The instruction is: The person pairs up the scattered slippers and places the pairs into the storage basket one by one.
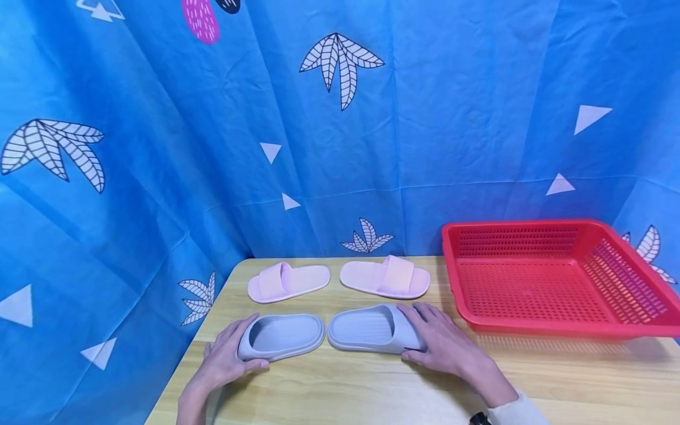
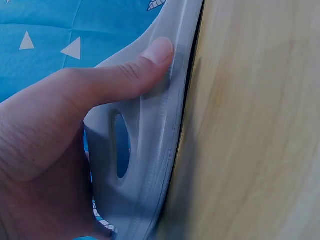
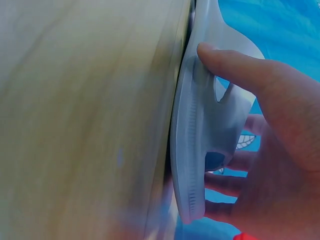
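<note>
Two grey slippers lie on the wooden table with their open heel ends facing each other, nearly touching. My left hand grips the toe end of the left grey slipper, thumb along the near side and fingers on the far side. In the left wrist view the thumb presses on that slipper's side wall. My right hand holds the toe end of the right grey slipper in the same way. The right wrist view shows its thumb on the side wall and the fingers behind.
Behind the grey pair lie two pink slippers, one on the left and one on the right. A red perforated basket stands at the table's right. The wooden table meets a blue patterned curtain at the back.
</note>
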The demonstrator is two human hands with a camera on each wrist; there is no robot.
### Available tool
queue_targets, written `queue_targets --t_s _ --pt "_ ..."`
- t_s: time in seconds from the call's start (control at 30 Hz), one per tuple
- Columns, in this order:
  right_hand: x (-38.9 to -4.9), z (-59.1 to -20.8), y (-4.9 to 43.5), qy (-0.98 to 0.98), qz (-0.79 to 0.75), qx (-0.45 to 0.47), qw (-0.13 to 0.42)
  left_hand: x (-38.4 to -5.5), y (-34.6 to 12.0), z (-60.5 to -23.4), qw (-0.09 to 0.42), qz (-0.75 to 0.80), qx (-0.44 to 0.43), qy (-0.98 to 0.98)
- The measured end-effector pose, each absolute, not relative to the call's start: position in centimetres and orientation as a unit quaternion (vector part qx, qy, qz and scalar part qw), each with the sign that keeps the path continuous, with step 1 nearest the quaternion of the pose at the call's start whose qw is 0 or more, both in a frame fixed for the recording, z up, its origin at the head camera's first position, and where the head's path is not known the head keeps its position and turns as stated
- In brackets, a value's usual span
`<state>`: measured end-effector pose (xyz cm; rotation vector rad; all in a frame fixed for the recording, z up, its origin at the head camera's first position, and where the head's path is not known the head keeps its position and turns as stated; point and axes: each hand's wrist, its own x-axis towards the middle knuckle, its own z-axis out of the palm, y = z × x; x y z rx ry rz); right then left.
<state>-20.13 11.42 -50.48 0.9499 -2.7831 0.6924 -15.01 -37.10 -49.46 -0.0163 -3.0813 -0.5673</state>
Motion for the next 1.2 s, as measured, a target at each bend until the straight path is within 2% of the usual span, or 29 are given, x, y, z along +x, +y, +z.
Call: queue_targets --t_s 0.43,0.73,1.0,1.2 --pt "-20.0 -49.5 11.2 -0.927 0.231 0.295 0.030 -15.6 -37.9 -49.7 -0.009 -0.186 -0.014 -0.982" --pt "-19.8 -49.1 11.0 -0.941 0.208 0.265 -0.023 -15.7 -38.0 -49.6 -0.032 -0.206 0.007 -0.978" --pt "-19.4 -48.9 10.8 -0.935 0.215 0.283 0.019 -15.7 -38.4 -50.1 -0.002 -0.202 0.007 -0.979" --pt "-18.9 -48.5 10.7 -0.924 0.241 0.290 0.062 -15.7 -39.1 -50.2 0.053 -0.194 0.006 -0.980"
